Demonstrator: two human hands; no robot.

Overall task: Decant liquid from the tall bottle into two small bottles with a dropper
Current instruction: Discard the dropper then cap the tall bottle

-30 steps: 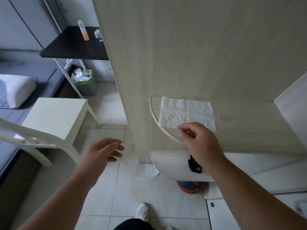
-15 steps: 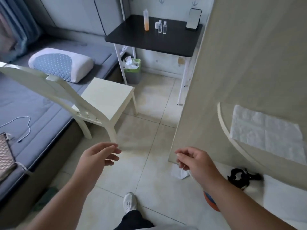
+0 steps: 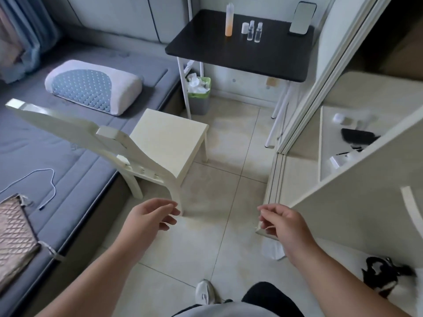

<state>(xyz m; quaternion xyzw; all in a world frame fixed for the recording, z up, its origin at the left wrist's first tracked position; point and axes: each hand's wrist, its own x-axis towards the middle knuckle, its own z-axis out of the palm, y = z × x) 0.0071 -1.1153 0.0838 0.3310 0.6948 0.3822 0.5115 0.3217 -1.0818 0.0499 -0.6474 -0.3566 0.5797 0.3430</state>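
The tall bottle [image 3: 229,16] stands upright on the black surface [image 3: 240,53] at the far end of the room, orange liquid in its lower part. Just right of it are the two small clear bottles [image 3: 254,30], side by side, with a small white cap-like thing [image 3: 245,28] beside them; can't tell if that's the dropper. A phone [image 3: 302,17] leans at the surface's right back corner.

Compared with half a second ago the view has swung right and the surface now sits closer to centre, and the napkin on the cabinet shelf has dropped out of sight. A bin [image 3: 198,95] sits under the surface, a white chair [image 3: 158,147] is between the person and it, and a bed with a pillow [image 3: 92,86] runs along the left.

Both hands are out front, well apart from the bottles. Left hand [image 3: 148,221] is relaxed, fingers loosely spread, holding nothing. Right hand [image 3: 285,227] has fingers loosely curled, also holding nothing, same as before.
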